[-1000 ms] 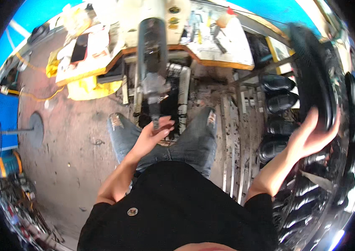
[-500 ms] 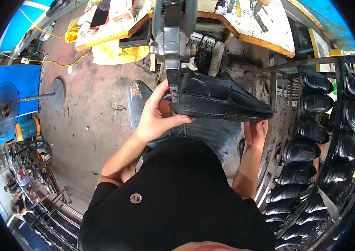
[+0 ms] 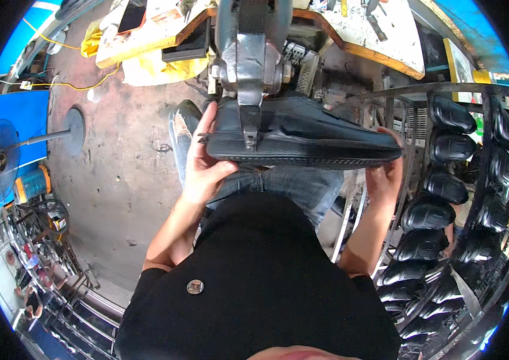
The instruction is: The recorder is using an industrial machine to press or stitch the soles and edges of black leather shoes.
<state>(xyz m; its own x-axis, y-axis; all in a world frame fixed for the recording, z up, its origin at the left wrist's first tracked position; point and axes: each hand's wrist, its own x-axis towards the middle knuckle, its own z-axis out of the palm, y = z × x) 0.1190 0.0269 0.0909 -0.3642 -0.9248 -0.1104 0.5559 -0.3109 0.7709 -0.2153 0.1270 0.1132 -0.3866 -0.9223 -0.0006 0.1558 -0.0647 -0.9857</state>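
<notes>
A black shoe point(image 3: 314, 133) is held level across my front, its textured sole edge facing me. My left hand point(image 3: 205, 162) grips its thicker left end, thumb along the lower edge and fingers behind. At the tapering right end, my right hand point(image 3: 386, 165) is closed around the tip from below and the side. The narrow metal foot point(image 3: 250, 129) of a heavy machine head point(image 3: 253, 54) comes down over the shoe's near side, between my hands. It overlaps the shoe's side; whether it presses on it I cannot tell.
Rack shelves at the right hold several black shoes point(image 3: 428, 215). White-topped tables point(image 3: 386, 42) with wooden edges flank the machine; tools lie on the right one. A yellow cloth point(image 3: 164, 69) hangs below the left table. A standing fan point(image 3: 2, 157) and yellow cable point(image 3: 80, 89) are at the left.
The shoe's left end has moved left with my left hand, so the metal foot now sits farther along its side. My right hand has shifted slightly right and up.
</notes>
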